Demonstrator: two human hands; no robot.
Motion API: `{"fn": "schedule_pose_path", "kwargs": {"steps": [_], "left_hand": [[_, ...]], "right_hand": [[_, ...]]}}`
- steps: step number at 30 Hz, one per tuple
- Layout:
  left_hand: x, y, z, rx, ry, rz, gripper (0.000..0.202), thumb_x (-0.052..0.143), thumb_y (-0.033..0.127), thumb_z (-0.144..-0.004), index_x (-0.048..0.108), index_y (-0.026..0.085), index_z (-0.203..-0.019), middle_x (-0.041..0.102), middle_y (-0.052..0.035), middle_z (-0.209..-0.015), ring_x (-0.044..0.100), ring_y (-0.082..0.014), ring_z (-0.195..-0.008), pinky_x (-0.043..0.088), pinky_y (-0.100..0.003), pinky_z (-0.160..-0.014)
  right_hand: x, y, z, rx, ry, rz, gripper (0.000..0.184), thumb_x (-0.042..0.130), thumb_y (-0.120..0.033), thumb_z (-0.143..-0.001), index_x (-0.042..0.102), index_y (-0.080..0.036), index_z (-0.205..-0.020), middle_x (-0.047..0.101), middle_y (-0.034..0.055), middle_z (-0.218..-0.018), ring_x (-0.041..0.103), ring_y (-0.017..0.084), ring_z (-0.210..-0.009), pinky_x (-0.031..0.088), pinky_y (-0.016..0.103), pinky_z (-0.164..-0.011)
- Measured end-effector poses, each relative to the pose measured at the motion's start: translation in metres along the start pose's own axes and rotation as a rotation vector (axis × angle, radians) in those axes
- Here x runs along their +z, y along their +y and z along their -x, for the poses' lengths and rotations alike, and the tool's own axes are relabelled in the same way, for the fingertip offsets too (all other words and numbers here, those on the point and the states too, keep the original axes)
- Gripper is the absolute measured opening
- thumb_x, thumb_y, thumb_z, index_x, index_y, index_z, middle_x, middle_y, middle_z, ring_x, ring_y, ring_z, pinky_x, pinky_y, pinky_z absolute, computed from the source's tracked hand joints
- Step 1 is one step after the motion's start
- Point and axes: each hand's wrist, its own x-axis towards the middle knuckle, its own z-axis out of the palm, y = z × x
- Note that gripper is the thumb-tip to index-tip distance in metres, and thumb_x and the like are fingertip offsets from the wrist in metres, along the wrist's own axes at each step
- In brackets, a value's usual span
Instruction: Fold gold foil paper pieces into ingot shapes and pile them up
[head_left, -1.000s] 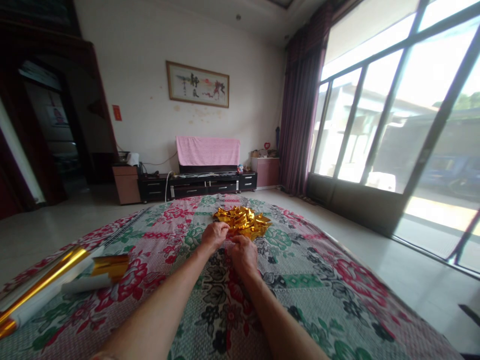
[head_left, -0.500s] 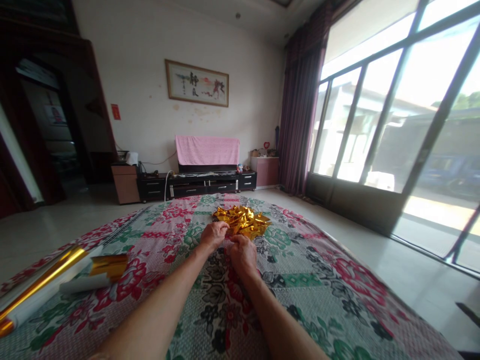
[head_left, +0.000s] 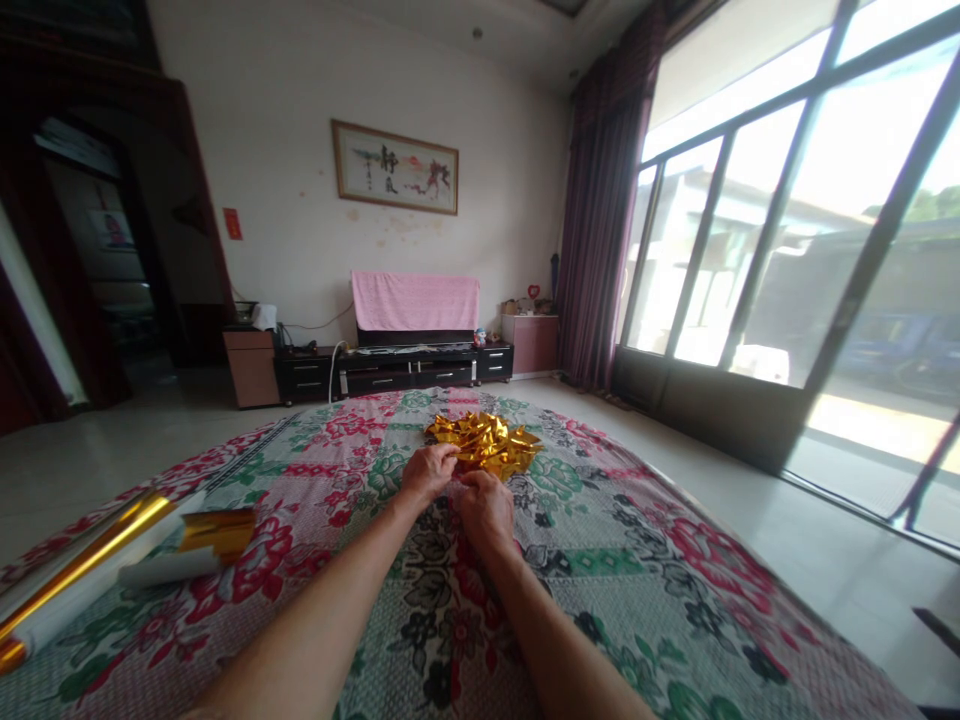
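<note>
A crumpled heap of shiny gold foil paper (head_left: 491,440) lies toward the far side of the patterned cloth. My left hand (head_left: 431,470) is closed in a pinch at the near left edge of this foil. Just to its right, my right hand (head_left: 487,505) is also closed, thumb and fingers pressed together at the foil's near edge. The bit of foil between the fingertips is mostly hidden by the fingers. Both forearms reach forward over the cloth.
A flowered cloth (head_left: 600,610) in red, green and grey covers the table. At left lie a gold foil roll (head_left: 97,560) and a curled gold sheet with a white back (head_left: 217,535). Beyond stand a low black cabinet (head_left: 390,378) and a pink cloth (head_left: 416,300). Glass doors are at right.
</note>
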Motion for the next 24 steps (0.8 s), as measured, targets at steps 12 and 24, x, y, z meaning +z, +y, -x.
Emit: {"fn": "schedule_pose_path", "kwargs": {"steps": [12,24], "left_hand": [[-0.012,-0.011,0.014,-0.03,0.037,-0.124,0.034,0.041,0.019,-0.082,0.063,0.021,-0.108,0.068,-0.0047,-0.099,0.061,-0.0145,-0.088,0.044,-0.021,-0.08],[-0.072,-0.03,0.081,-0.145,-0.098,-0.371,0.03,0.045,0.008,-0.074,0.069,0.019,-0.087,0.067,-0.0086,-0.095,0.059,-0.0181,-0.094,0.044,-0.028,-0.085]], "right_hand": [[-0.002,-0.002,0.002,-0.066,-0.042,0.058,0.031,0.041,-0.014,-0.076,0.071,-0.019,-0.085,0.068,0.0044,-0.088,0.059,0.015,-0.081,0.039,0.021,-0.075],[0.0,-0.012,0.011,-0.348,-0.199,0.354,0.028,0.042,-0.015,-0.079,0.066,-0.018,-0.094,0.06,0.0082,-0.098,0.051,0.018,-0.09,0.032,0.025,-0.08]]}}
